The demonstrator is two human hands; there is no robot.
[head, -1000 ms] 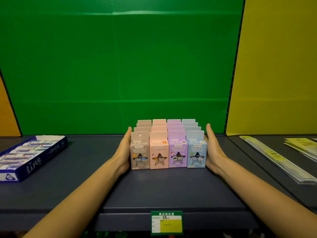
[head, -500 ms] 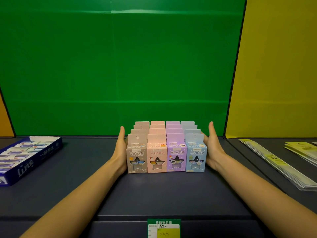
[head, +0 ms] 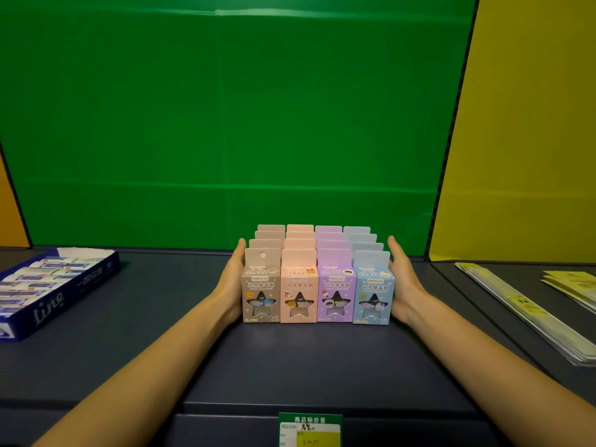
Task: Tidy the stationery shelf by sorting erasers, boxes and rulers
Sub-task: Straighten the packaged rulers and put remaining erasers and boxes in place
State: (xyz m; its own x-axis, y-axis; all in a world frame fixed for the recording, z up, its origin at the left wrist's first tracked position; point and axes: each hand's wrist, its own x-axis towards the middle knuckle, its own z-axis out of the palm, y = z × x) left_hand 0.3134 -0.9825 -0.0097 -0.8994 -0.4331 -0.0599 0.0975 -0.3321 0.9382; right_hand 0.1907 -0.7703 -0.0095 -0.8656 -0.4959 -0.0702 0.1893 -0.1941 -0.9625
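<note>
A block of small pastel boxes (head: 317, 285) stands upright on the dark shelf (head: 290, 359), in columns of brown, pink, purple and blue, several rows deep. My left hand (head: 230, 282) lies flat against the block's left side, fingers straight and together. My right hand (head: 401, 282) presses flat on the right side in the same way. Both palms squeeze the block between them. A blue tray of erasers (head: 48, 285) lies at the left. Flat packs of rulers (head: 529, 311) lie at the right.
A green back panel (head: 225, 124) rises behind the shelf, with a yellow panel (head: 522, 124) to the right. A green and yellow price label (head: 310, 430) hangs on the shelf's front edge. More yellow flat packs (head: 577, 285) sit at the far right.
The block of boxes, held between both palms, has shifted slightly left and toward the front of the shelf. The hands keep the same flat hold.
</note>
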